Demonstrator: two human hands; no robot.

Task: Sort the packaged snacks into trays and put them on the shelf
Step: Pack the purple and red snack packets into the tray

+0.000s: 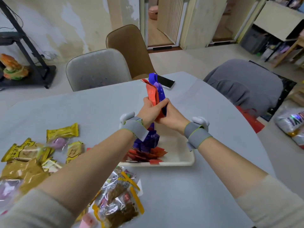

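Both hands meet above the middle of the grey surface (189,186), wrapped around one bunch of red and blue snack packets (156,92) that stands upright between them. The left hand (148,111) curls round the bunch from the left side, and the right hand (172,115) closes on it from the right, fingers lapped over the packets' lower half; the two hands touch each other. Each wrist carries a grey band with a white device.

Directly below the hands sits a white tray (184,155), its near rim parallel to the person's edge of the surface. More blue packets (148,140) and red packets (148,154) are heaped in its left half, partly hidden by the left forearm, while its right half shows bare floor.

To the left, near the surface's left edge, lies a loose spread of yellow-wrapped snacks (62,131). Clear packets with brown contents and yellow strips (120,195) lie close to the near edge, under the left forearm.

A dark phone (166,82) rests near the far edge, just behind the raised bunch. Beyond that edge stand a grey chair (97,68) and a brown chair (130,46); a padded grey seat (243,83) stands off the right-hand corner. The right part of the surface, from the tray to its curved edge, is open.
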